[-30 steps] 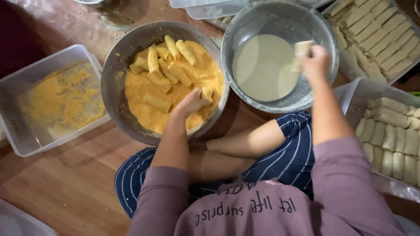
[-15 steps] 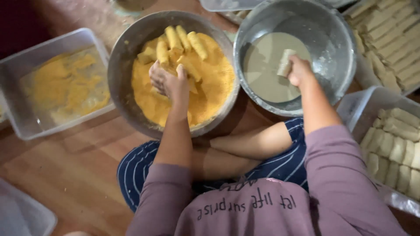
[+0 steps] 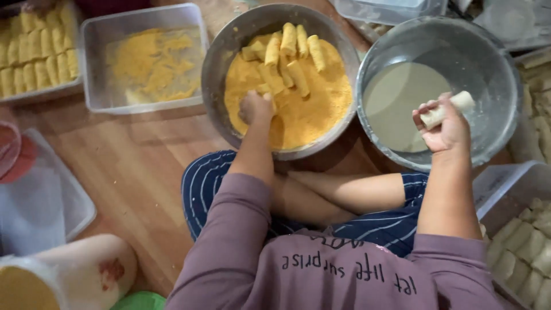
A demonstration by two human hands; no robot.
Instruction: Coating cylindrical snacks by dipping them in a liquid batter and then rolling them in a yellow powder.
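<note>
My left hand (image 3: 255, 108) rests in the orange breadcrumbs of a metal bowl (image 3: 221, 46), fingers curled on a crumbed roll. Several crumbed rolls (image 3: 287, 54) lie in the crumbs beyond it. My right hand (image 3: 442, 125) holds a pale wet roll (image 3: 449, 108) over the near rim of a second metal bowl (image 3: 488, 51) that contains whitish batter (image 3: 396, 95).
A clear tub (image 3: 92, 51) with leftover crumbs sits at the left of the crumb bowl. A tray of coated rolls (image 3: 34, 57) is at the far left. Uncoated rolls (image 3: 525, 241) fill a container at the right. My crossed legs are below.
My right hand has lifted the pale roll out of the batter toward the bowl's near rim. My left hand has drawn back toward the near side of the crumbs.
</note>
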